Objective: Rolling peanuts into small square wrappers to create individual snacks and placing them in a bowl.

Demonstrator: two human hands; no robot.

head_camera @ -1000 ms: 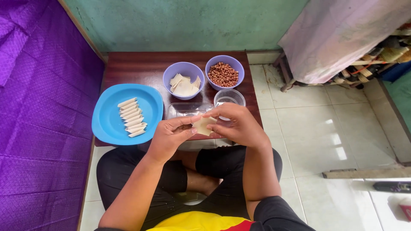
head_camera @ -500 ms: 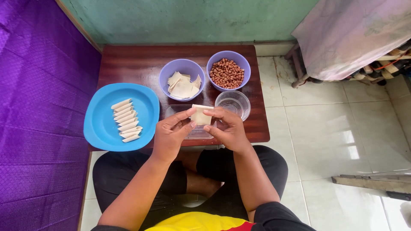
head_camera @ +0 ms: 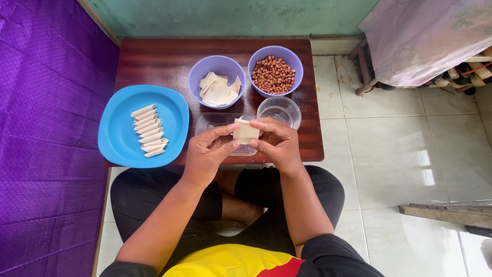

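A small pale dough wrapper (head_camera: 245, 132) is pinched between my left hand (head_camera: 207, 153) and my right hand (head_camera: 277, 142), held above a clear plastic tray (head_camera: 212, 121) on the low dark wooden table (head_camera: 154, 64). Behind it stand a purple bowl of square wrappers (head_camera: 217, 82) and a purple bowl of peanuts (head_camera: 275, 71). A clear glass bowl (head_camera: 279, 109) sits just beyond my right fingers. On the left, a blue plate (head_camera: 120, 134) carries several rolled wrappers (head_camera: 146, 131) in a column.
A purple patterned mat (head_camera: 46, 128) covers the floor to the left. White tiles (head_camera: 410, 154) lie to the right, with a cloth-covered rack (head_camera: 430, 41) at the back right and a wooden board (head_camera: 451, 215) on the floor. A green wall runs behind the table.
My hands have lifted the wrapper slightly and turned it so its flat face shows. The camera view has shifted a little.
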